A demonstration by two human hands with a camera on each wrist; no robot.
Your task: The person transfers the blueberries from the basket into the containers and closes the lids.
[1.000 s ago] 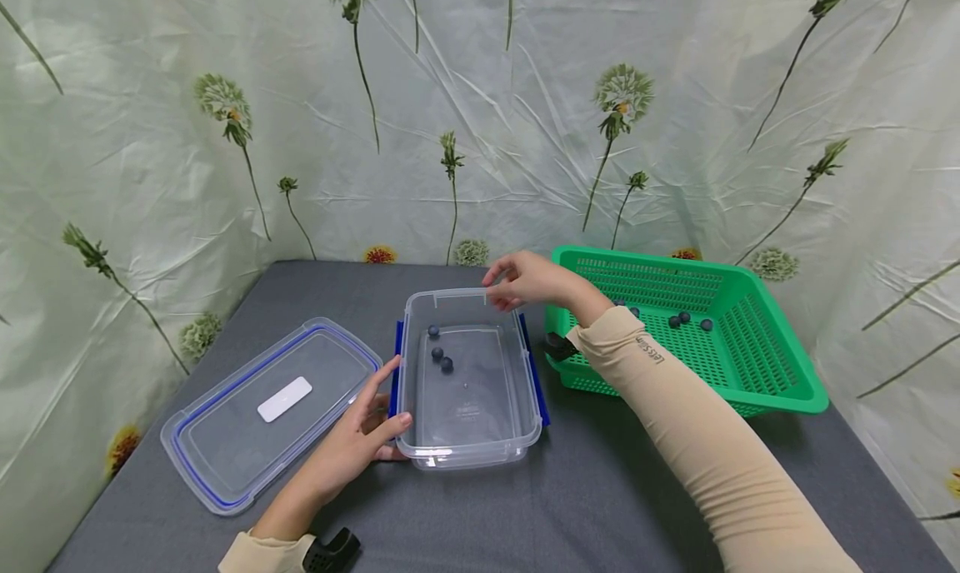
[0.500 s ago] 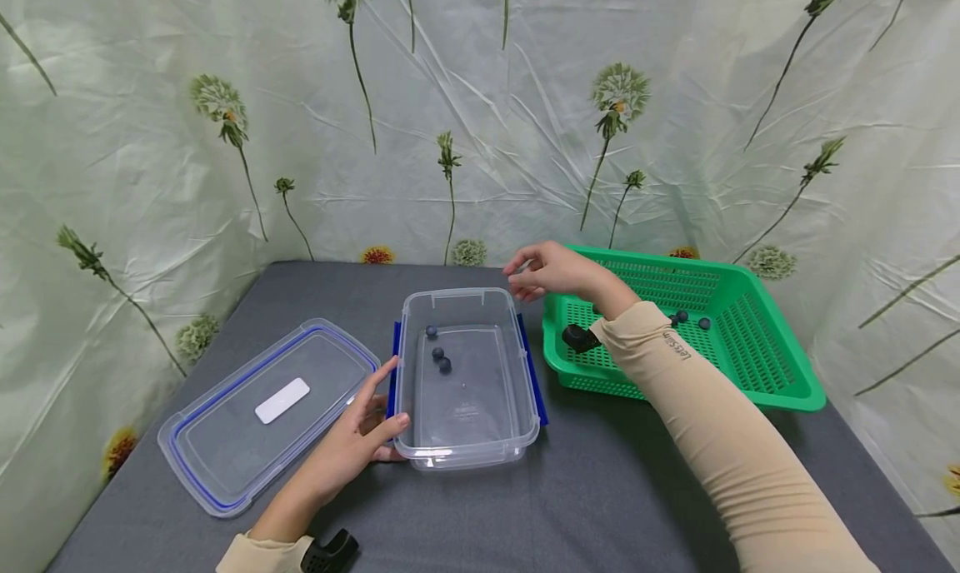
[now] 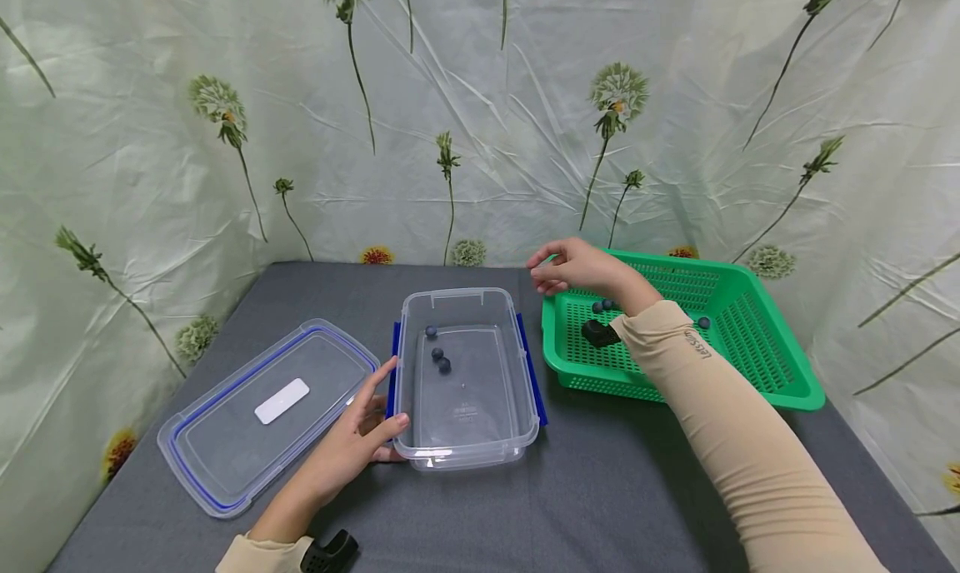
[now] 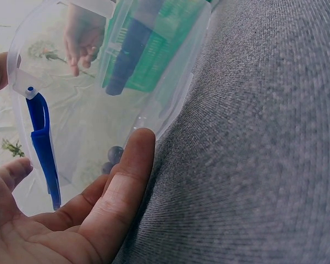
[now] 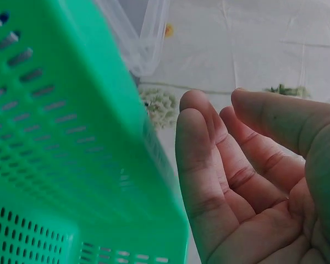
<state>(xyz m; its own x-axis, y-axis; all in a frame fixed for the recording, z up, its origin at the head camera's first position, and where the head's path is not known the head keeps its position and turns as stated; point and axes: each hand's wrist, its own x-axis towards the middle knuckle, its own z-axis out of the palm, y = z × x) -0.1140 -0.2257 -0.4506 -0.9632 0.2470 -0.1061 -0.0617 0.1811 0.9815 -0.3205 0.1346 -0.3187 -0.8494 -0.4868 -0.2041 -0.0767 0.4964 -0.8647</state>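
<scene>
A clear plastic food container (image 3: 468, 415) with blue side latches stands on the grey cloth, three blueberries (image 3: 437, 354) on its floor. My left hand (image 3: 348, 444) rests against its left side, thumb at the near rim and fingers stretched along the wall. The left wrist view shows those fingers (image 4: 118, 203) lying along the outside. My right hand (image 3: 566, 266) hovers over the far left corner of a green plastic basket (image 3: 750, 390), fingers loosely bent and holding nothing, as the right wrist view confirms. Blueberries (image 3: 703, 323) lie in the basket; the right forearm hides part of it.
The container's clear lid (image 3: 232, 448), with a blue seal and a white label (image 3: 282, 401), lies at an angle to the left. A grey cloth (image 3: 555, 506) covers the table. Behind it hangs a pale curtain (image 3: 510, 181) printed with dandelions.
My right hand has moved right, from above the container's far right corner to over the basket's edge. The left hand, container and lid stay in place.
</scene>
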